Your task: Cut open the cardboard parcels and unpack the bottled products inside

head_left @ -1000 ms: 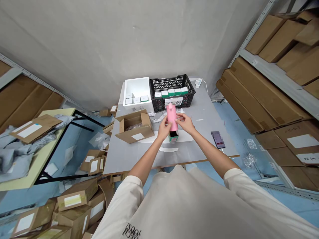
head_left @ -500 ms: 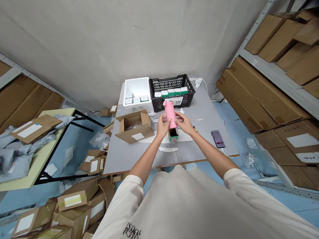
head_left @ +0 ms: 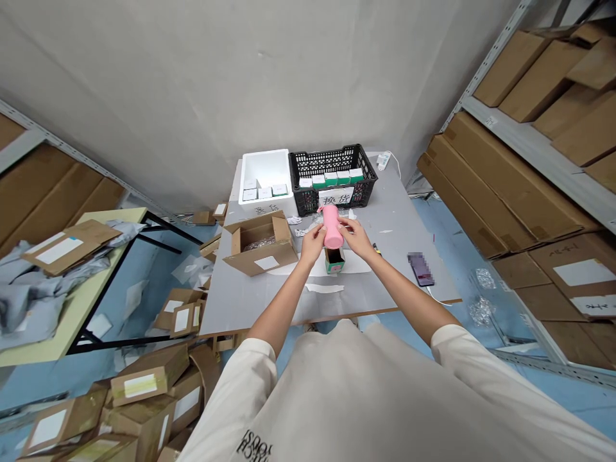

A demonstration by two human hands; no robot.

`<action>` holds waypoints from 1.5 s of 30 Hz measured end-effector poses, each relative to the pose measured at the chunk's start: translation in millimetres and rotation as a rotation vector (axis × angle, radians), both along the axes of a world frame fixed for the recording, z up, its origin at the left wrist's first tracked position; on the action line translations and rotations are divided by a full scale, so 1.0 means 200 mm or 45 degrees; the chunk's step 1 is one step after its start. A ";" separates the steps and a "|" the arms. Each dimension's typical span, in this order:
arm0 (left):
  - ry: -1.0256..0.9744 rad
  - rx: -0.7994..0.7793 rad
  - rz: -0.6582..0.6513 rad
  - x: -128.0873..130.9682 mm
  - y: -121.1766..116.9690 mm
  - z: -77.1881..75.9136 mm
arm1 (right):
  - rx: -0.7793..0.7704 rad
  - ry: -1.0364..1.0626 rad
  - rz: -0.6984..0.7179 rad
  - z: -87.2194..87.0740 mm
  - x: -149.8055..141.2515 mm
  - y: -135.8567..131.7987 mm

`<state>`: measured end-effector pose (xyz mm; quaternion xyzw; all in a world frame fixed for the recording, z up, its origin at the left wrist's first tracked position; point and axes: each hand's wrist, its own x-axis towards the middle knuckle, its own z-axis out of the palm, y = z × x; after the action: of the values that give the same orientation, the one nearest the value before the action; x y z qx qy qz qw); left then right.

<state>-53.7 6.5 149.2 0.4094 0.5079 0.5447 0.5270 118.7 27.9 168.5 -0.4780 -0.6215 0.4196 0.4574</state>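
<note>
Between my two hands is a pink bottle [head_left: 332, 226], tilted so that its round base faces me. My left hand [head_left: 314, 244] grips it from the left side, fingers closed against it. On the other side my right hand [head_left: 355, 236] also holds it, with the fingertips pressed to its wall. Just below the bottle's base stands a small green box [head_left: 335, 264] with its top open and a dark inside. White paper [head_left: 359, 264] lies under and around this box.
Left of my hands sits an open cardboard box [head_left: 262, 247] with clear wrap inside. Behind are a white foam box [head_left: 265, 160] and a black crate [head_left: 332, 157], both holding small boxes. A phone [head_left: 421, 269] with a cable lies at right. Cartons [head_left: 149, 385] are piled on the floor.
The pink bottle has tipped so its base turns toward me and its top end has dropped away. Both hands have turned with it. The green box has stayed put.
</note>
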 end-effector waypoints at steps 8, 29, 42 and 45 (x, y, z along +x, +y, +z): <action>-0.005 0.079 -0.005 -0.04 -0.02 -0.03 | -0.060 0.082 0.113 -0.03 0.03 -0.02; 0.373 0.229 -0.127 0.03 -0.10 -0.04 | 0.089 -0.198 0.307 0.19 0.09 0.00; 0.593 0.357 -0.125 0.04 -0.12 -0.03 | 0.279 -0.377 0.297 0.32 0.07 -0.02; 0.640 0.393 -0.084 0.04 -0.10 -0.03 | 0.288 -0.391 0.313 0.34 0.07 -0.03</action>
<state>-46.1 -13.4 143.5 0.6232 0.5200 0.4795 0.3335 132.5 21.3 236.9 -0.4025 -0.7807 0.3220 0.3534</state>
